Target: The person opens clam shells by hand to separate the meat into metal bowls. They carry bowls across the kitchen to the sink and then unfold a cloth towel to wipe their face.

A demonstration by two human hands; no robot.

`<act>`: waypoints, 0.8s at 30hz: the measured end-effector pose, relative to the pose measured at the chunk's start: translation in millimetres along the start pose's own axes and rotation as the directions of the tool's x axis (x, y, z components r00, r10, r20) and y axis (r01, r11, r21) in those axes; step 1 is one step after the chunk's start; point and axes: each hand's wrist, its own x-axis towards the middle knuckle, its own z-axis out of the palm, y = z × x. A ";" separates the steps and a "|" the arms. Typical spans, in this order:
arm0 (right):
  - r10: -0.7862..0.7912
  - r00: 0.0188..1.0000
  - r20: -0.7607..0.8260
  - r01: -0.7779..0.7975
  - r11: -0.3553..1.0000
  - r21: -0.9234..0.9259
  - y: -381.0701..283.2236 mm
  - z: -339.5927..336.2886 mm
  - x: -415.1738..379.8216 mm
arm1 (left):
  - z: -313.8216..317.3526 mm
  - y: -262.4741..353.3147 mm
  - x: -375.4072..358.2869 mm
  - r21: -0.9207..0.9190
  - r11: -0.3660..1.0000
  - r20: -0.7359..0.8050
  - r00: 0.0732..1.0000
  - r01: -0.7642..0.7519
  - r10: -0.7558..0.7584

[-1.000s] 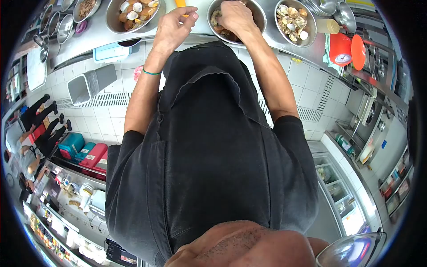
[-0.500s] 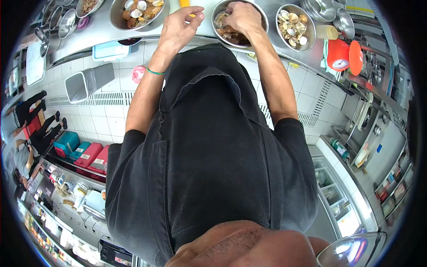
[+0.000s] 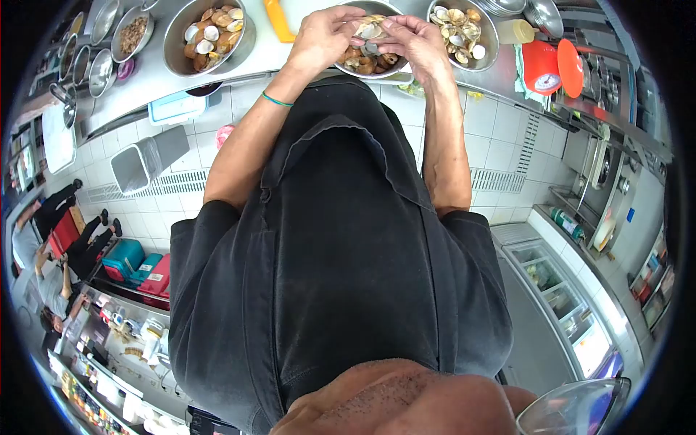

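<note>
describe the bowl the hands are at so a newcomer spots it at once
Along the top runs a metal counter. On it, the middle shellfish bowl stands between the left shellfish bowl and the right shellfish bowl. Only the middle one is partly hidden by the left hand and right hand, which hold a shell.

Bright, cool white light in a round, strongly bent wide view

Pale floor (image 3: 484,138) looks evenly lit, black clothing (image 3: 355,254) loses detail at centre; a panel (image 3: 591,355) at lower right glares white; the counter (image 3: 145,78) bows across the top, shelves (image 3: 87,391) at lower left stretch and blur, corners fall to black with bluish fringing, and the shell (image 3: 370,31) at top centre looks slightly soft
</note>
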 end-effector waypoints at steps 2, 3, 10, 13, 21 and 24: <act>-0.004 1.000 -0.027 0.004 1.000 -0.022 -0.6 1.9 -4.2 | 2.8 -1.3 1.7 0.028 0.999 0.024 0.999 0.022 -0.022; -0.004 0.999 -0.040 0.003 0.999 -0.033 -0.2 3.3 -6.5 | 4.6 3.6 1.1 0.055 0.997 0.051 0.998 0.046 -0.048; -0.006 0.998 -0.070 0.011 0.997 0.071 -0.9 6.9 -15.6 | 5.9 -4.0 6.3 -0.078 0.993 0.000 0.997 0.083 -0.083; 0.023 0.999 -0.022 -0.018 0.978 0.208 5.6 7.5 -14.4 | 4.3 -4.1 2.3 -0.047 0.998 -0.014 0.999 0.048 -0.049; -0.087 0.996 -0.012 0.088 0.994 0.067 13.4 8.7 -18.8 | 6.1 4.0 -2.9 -0.035 0.999 0.023 0.999 0.029 -0.028; -0.072 0.996 -0.051 0.077 0.991 0.107 8.3 9.5 -18.6 | 5.6 2.4 -0.4 -0.003 1.000 0.009 1.000 0.023 -0.023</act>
